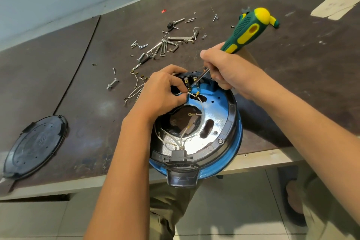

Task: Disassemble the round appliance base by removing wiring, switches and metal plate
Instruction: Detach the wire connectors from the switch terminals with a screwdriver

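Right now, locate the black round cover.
In the head view, the black round cover lies flat on the table near its front edge, left of the round appliance base.

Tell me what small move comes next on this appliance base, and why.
Probably lever the screwdriver tip against the terminal block at the far rim of the appliance base while the left hand pulls its pinched white wire free. The right hand holds the tip there, and that wire's end looks attached.

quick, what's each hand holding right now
Left hand: pinches a white wire.
Right hand: grips the green-and-yellow screwdriver.
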Available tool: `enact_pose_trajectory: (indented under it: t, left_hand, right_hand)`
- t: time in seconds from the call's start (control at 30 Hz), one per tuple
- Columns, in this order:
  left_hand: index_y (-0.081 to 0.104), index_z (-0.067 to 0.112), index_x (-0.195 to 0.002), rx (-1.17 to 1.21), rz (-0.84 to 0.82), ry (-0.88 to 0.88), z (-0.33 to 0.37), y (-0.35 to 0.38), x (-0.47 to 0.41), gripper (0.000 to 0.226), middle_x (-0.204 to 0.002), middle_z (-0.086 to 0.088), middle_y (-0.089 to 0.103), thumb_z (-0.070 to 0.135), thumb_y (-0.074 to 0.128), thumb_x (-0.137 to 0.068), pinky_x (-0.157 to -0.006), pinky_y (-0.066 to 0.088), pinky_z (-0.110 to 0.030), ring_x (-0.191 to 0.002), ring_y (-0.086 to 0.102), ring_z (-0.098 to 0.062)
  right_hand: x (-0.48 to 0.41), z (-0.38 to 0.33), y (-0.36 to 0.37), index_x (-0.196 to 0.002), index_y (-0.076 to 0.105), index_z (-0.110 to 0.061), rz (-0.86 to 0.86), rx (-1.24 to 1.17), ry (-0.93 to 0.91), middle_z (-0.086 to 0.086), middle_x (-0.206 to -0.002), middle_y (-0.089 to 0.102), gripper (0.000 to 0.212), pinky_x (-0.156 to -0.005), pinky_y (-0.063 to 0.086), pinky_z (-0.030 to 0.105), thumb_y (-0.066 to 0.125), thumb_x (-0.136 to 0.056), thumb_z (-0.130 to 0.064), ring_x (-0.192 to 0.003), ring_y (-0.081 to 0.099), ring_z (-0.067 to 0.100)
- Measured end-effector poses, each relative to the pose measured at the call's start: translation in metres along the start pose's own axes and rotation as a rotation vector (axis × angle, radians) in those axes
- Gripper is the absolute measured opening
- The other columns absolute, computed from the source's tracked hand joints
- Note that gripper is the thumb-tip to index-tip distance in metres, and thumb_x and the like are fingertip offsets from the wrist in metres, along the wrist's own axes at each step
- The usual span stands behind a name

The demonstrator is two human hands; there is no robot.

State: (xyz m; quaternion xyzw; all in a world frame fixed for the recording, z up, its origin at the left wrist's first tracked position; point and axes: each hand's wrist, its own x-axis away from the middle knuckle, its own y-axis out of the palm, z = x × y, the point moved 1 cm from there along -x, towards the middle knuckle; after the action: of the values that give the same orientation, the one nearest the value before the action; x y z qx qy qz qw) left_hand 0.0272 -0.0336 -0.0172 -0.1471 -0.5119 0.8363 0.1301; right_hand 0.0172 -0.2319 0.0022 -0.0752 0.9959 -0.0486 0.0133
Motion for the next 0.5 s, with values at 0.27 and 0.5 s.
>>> enact_pose_trajectory:
  t: [0.27, 0.5]
  left_hand:
    - [0.079, 0.024, -0.077, -0.041, -0.062, -0.043, 0.004, -0.004, -0.002, 0.005, -0.129, 0.009, 0.058, 0.019, 0.077, -0.077, -0.094, 0.051, -0.042, -0.112, 0.056, -0.014]
    - [0.081, 0.014, -0.084, -0.047, -0.028, -0.06, 0.011, -0.006, 0.003, 0.006, -0.139, 0.001, 0.055, 0.012, 0.077, -0.081, -0.1, 0.045, -0.029, -0.122, 0.053, -0.012]
  right_hand:
    - [-0.001, 0.0, 0.002, -0.052, 0.043, -0.018, -0.038, 0.062, -0.047, 0.002, -0.047, 0.032, 0.046, -0.041, 0.021, 0.019, 0.057, -0.096, -0.02, -0.035, 0.026, 0.014]
    - [0.004, -0.002, 0.004, -0.055, 0.046, -0.013, -0.036, 0.146, -0.043, 0.002, -0.046, 0.032, 0.043, -0.042, 0.021, 0.022, 0.057, -0.096, -0.02, -0.036, 0.027, 0.014]
